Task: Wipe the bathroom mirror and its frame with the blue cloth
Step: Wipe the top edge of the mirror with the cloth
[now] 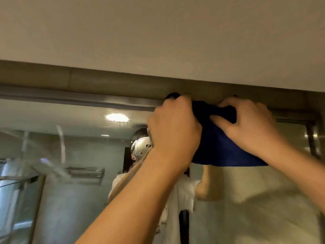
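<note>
Mirror frame, top edge: left hand and right hand, fingers gripping blue cloth against it

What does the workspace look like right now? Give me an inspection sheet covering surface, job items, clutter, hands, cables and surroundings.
Surface: mirror, reflective, with streaks or glare on its left part; blurred.
Job's things: blue cloth bunched against the top frame, lower part hanging over the glass.
Clutter: nothing seen.
Grippers: left hand and right hand both grip the cloth at the upper frame edge, arms raised.
Cables: nothing seen.
Surroundings: plain wall above the frame; the reflection shows a ceiling light, a metal rack and the person wearing a headset.
</note>
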